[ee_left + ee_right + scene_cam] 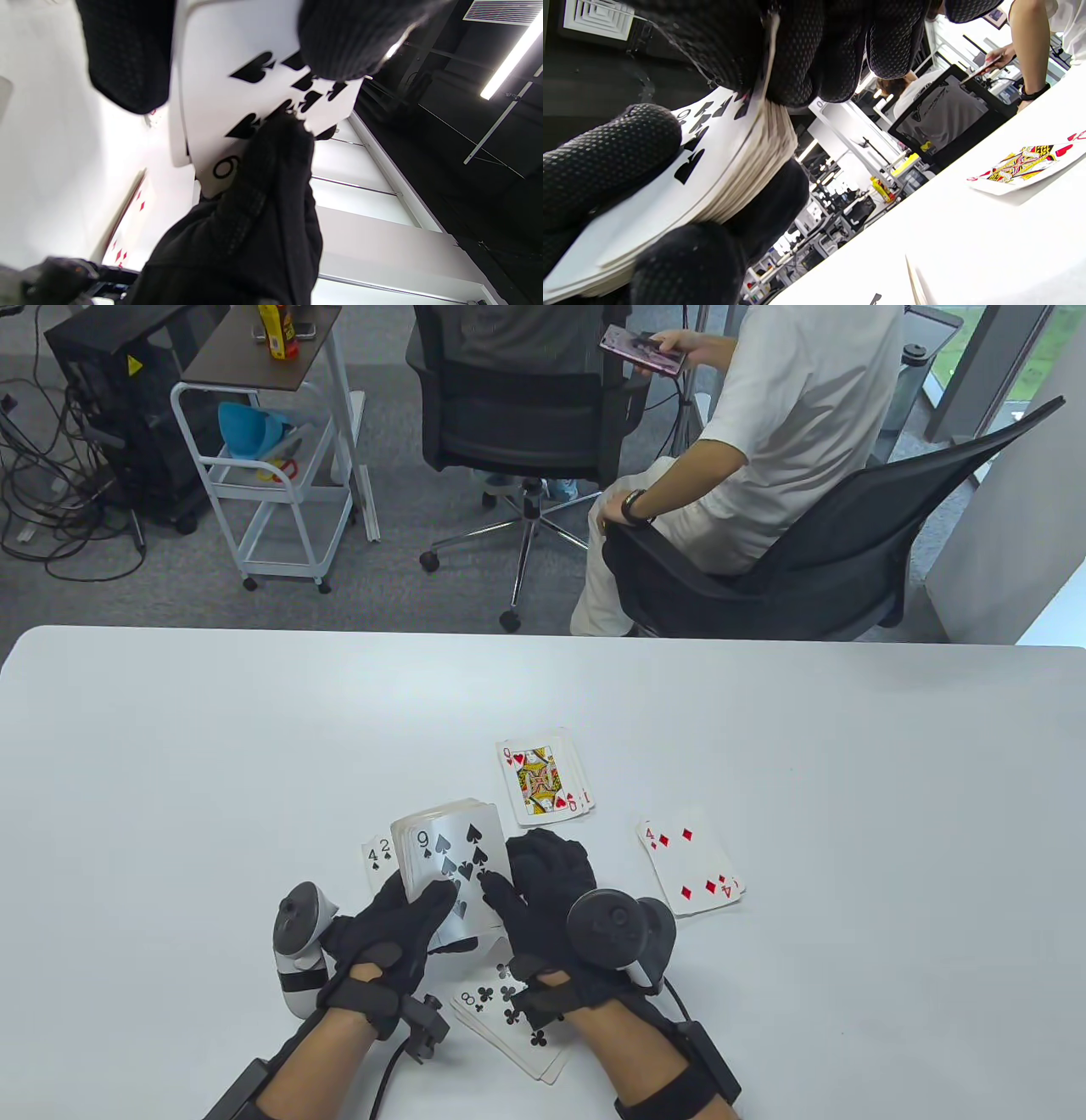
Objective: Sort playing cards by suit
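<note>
Left hand holds the deck face up above the table, thumb on the 9 of spades. Right hand pinches that top card w/ thumb and fingers. Spade pile lies just left of the deck; heart pile, diamond pile and club pile lie nearby.

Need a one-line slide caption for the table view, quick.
Both black-gloved hands hold a face-up deck topped by the nine of spades, with sorted suit piles around it on the white table.

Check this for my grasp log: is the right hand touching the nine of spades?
Touching. In the left wrist view a right hand finger lies on the nine of spades; the table view agrees.
</note>
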The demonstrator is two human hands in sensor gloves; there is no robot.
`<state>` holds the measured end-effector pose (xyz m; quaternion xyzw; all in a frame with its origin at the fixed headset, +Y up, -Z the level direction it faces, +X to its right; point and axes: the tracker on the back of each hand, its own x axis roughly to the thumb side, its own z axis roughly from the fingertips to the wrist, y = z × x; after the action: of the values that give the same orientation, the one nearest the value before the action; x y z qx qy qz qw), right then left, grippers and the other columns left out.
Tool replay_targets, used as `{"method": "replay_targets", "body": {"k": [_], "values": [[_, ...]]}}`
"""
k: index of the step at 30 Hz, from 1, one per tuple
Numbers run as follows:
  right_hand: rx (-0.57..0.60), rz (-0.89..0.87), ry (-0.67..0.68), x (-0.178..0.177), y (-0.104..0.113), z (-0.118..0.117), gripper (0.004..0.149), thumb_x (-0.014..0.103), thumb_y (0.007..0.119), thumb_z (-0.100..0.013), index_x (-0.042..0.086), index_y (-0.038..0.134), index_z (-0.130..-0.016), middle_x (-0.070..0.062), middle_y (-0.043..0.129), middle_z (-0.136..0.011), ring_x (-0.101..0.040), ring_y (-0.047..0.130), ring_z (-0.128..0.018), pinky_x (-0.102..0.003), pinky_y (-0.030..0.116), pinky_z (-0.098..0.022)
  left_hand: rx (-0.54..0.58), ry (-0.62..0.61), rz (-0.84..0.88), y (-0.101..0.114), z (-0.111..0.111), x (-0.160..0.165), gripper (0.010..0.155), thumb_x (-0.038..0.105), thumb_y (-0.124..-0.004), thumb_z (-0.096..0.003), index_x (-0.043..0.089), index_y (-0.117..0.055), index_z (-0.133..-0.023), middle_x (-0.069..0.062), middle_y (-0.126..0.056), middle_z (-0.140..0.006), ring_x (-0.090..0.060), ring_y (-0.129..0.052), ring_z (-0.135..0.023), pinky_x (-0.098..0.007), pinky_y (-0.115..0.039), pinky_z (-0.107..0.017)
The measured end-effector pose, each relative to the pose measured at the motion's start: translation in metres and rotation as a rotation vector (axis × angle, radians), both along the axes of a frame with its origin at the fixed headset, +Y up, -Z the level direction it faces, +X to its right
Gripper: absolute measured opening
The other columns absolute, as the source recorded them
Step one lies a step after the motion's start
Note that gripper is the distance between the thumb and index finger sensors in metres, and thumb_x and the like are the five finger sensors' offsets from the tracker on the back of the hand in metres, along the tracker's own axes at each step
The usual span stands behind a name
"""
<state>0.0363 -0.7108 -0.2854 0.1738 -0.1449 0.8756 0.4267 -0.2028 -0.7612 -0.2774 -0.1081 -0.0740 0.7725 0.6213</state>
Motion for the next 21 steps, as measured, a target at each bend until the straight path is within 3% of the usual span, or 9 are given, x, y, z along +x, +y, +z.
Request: {"method": "replay_targets", "body": {"k": [10, 21], "values": [[-0.067, 0.02, 0.048, 0.0, -0.004, -0.005, 0.042, 0.04, 0.086, -0.051, 0.009, 0.083, -0.08, -0.017, 0.074, -0.097, -0.047, 0.063, -0.096, -0.072, 0.044, -0.068, 0.012, 0.069, 0.036, 0.006, -0.001, -0.012, 0.061, 0.046, -0.085, -0.0524, 0.026, -0.059, -0.104, -0.002, -0.079, -0.101, -0.031, -0.093, -0.084, -0.042, -0.094, -0.049], [-0.233, -0.075, -0.067, 0.026, -0.019, -0.021, 0.039, 0.037, 0.081, -0.054, 0.007, 0.086, -0.078, -0.018, 0.076, -0.095, -0.048, 0.066, -0.094, -0.071, 0.046, -0.067, 0.042, 0.18, 0.084, 0.018, -0.003, -0.032, 0.059, 0.046, -0.081, -0.0534, 0.025, -0.058, -0.104, -0.003, -0.079, -0.1, -0.031, -0.093, -0.084, -0.042, -0.094, -0.048]]}}
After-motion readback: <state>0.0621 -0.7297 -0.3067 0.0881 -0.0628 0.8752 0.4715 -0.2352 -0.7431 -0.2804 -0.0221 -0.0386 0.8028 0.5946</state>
